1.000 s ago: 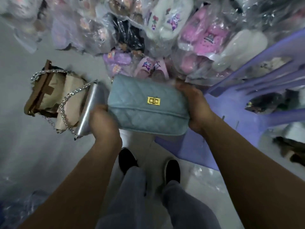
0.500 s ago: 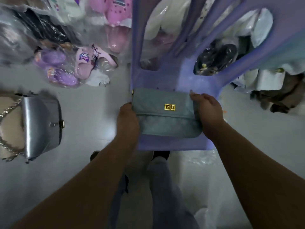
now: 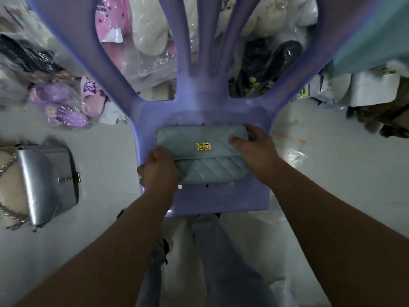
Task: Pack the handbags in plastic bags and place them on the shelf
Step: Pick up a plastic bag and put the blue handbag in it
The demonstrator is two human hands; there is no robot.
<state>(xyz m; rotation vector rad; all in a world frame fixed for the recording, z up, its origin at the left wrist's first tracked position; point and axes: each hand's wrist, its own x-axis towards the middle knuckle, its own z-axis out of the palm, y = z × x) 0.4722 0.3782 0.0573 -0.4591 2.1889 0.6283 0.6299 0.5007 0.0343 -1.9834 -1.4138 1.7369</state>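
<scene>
Head view: left hand and right hand grip blue handbag on purple chair. Bagging not started, I judge; next needs a plastic bag.

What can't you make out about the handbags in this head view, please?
- Head view: fingertips of the left hand, tucked beneath the blue handbag.
- Head view: beige handbag, cut by the left edge, overlapped by the silver handbag.
- Head view: floor plastic, too blurred to identify.
</scene>
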